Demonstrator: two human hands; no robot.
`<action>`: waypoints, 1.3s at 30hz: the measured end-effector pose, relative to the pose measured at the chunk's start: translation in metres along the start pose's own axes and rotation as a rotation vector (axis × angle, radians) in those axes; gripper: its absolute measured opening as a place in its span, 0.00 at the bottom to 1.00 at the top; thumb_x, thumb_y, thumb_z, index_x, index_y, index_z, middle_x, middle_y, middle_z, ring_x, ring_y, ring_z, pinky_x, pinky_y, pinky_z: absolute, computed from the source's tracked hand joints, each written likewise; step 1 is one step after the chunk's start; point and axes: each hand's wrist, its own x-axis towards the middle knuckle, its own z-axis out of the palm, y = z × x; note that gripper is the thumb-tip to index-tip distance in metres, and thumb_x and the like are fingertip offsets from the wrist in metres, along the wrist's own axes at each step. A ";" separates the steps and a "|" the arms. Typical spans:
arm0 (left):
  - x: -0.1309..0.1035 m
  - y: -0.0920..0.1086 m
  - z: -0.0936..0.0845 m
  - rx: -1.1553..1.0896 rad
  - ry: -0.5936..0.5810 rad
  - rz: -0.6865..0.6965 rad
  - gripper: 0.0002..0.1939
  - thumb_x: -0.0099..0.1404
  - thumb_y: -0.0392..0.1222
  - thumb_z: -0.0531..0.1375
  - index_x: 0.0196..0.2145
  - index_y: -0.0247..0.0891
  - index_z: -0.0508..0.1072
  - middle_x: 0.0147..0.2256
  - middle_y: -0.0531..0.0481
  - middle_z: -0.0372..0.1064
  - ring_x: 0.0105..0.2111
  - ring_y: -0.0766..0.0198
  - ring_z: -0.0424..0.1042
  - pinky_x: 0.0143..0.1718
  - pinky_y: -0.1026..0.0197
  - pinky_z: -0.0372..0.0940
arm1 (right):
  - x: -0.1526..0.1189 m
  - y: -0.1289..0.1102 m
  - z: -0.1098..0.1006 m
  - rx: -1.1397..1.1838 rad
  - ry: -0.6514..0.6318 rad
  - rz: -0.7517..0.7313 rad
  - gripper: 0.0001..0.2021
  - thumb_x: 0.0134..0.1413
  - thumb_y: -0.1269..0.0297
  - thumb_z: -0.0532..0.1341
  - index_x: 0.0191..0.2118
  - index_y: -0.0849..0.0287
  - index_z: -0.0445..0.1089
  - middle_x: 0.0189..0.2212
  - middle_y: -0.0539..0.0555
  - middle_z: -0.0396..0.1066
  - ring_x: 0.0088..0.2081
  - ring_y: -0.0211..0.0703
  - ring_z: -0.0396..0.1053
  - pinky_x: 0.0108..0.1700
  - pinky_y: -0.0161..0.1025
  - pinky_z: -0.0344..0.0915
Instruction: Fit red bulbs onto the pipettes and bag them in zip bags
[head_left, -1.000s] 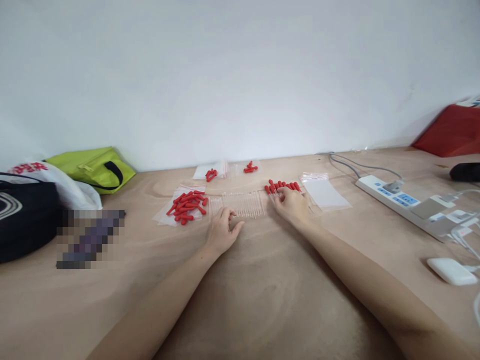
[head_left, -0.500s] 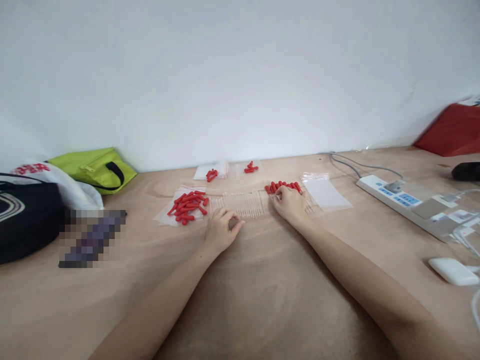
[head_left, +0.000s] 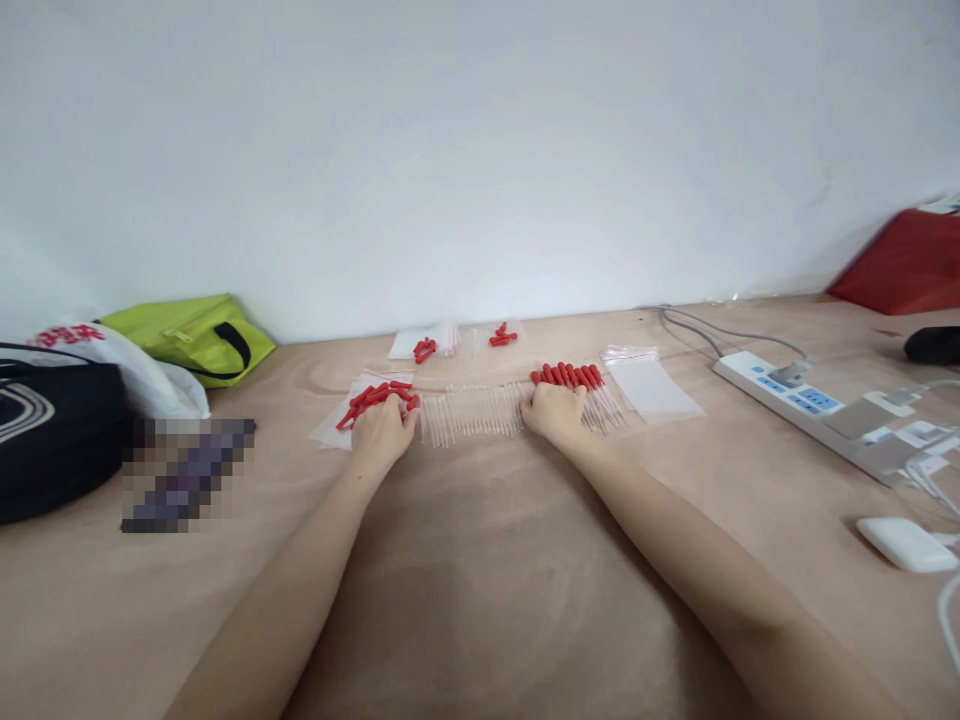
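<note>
Wide plywood table (head_left: 480, 600), pale wall at the far edge. Far left: black bag (head_left: 52, 425), white plastic bag (head_left: 131, 365), lime-green pouch (head_left: 191, 335). Far right: red bag (head_left: 904, 260), white power strip (head_left: 795, 400) with grey cable, white charger (head_left: 904, 543) nearer.

Centre of the table, in a line running left to right: heap of red caps (head_left: 375, 398) on a clear bag, row of clear glass tubes (head_left: 472, 410), then a row of capped droppers (head_left: 581, 385), with a stack of clear zip bags (head_left: 649, 383) just right of those. Two small bags of red caps (head_left: 425, 347) farther back, near the wall.

Long axis of each tube lying near-to-far, the row itself spreading left-right between the two hands.

Left hand (head_left: 384, 432) resting over the near right edge of the red heap, fingers curled down onto the caps; whether a cap is pinched, impossible to tell. Right hand (head_left: 555, 412) palm-down at the right end of the tube row, fingertips touching the tubes, thumb side hidden; any hold on a tube unclear.

Caps directly under the left hand; nearest bare tubes just right of it, closer to the left hand at that end, to the right hand at the other.
</note>
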 end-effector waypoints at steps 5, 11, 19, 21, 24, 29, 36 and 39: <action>0.000 0.003 -0.001 0.010 0.057 0.007 0.11 0.58 0.47 0.53 0.30 0.37 0.69 0.28 0.42 0.72 0.34 0.47 0.71 0.35 0.51 0.61 | 0.003 -0.006 0.001 0.011 0.009 -0.019 0.12 0.49 0.65 0.52 0.28 0.64 0.72 0.30 0.65 0.72 0.33 0.51 0.69 0.43 0.50 0.47; -0.004 0.016 -0.004 -0.281 0.177 0.192 0.12 0.56 0.41 0.56 0.38 0.36 0.69 0.29 0.48 0.72 0.32 0.55 0.69 0.35 0.56 0.61 | -0.007 0.007 -0.003 0.049 0.189 -0.115 0.13 0.52 0.66 0.49 0.37 0.68 0.67 0.34 0.67 0.70 0.39 0.55 0.66 0.40 0.48 0.49; -0.049 0.064 0.015 -0.485 0.237 0.641 0.05 0.58 0.39 0.56 0.31 0.37 0.71 0.35 0.46 0.68 0.39 0.58 0.65 0.42 0.55 0.59 | -0.045 0.058 0.009 0.246 0.349 -0.683 0.12 0.58 0.67 0.46 0.41 0.63 0.64 0.33 0.56 0.72 0.34 0.41 0.67 0.48 0.44 0.46; -0.056 0.069 0.017 -0.529 0.237 0.692 0.05 0.59 0.39 0.56 0.32 0.37 0.70 0.37 0.47 0.68 0.41 0.59 0.64 0.43 0.56 0.59 | -0.052 0.061 0.012 0.285 0.377 -0.738 0.13 0.58 0.68 0.47 0.45 0.62 0.64 0.33 0.55 0.72 0.34 0.40 0.67 0.48 0.43 0.47; -0.059 0.069 0.017 -0.550 0.202 0.703 0.04 0.59 0.40 0.56 0.32 0.39 0.69 0.36 0.50 0.70 0.40 0.60 0.65 0.44 0.56 0.57 | -0.057 0.059 0.013 0.277 0.361 -0.794 0.13 0.58 0.68 0.48 0.43 0.59 0.67 0.30 0.54 0.72 0.32 0.38 0.66 0.46 0.43 0.49; -0.059 0.065 0.015 -0.524 0.160 0.669 0.04 0.59 0.41 0.57 0.32 0.40 0.70 0.32 0.53 0.73 0.37 0.60 0.67 0.41 0.55 0.55 | -0.057 0.058 0.013 0.274 0.345 -0.834 0.13 0.57 0.68 0.49 0.42 0.58 0.69 0.30 0.53 0.71 0.31 0.38 0.66 0.45 0.43 0.50; -0.058 0.066 0.014 -0.511 0.159 0.696 0.04 0.60 0.40 0.56 0.32 0.41 0.70 0.32 0.53 0.74 0.35 0.61 0.68 0.40 0.56 0.54 | -0.057 0.058 0.011 0.242 0.315 -0.850 0.13 0.58 0.66 0.49 0.43 0.56 0.69 0.33 0.54 0.72 0.34 0.38 0.66 0.45 0.43 0.49; -0.058 0.065 0.014 -0.529 0.180 0.725 0.05 0.62 0.40 0.54 0.33 0.40 0.70 0.32 0.52 0.74 0.35 0.62 0.68 0.41 0.56 0.54 | -0.057 0.058 0.012 0.256 0.314 -0.866 0.13 0.58 0.67 0.50 0.43 0.55 0.69 0.33 0.53 0.73 0.34 0.38 0.67 0.45 0.42 0.49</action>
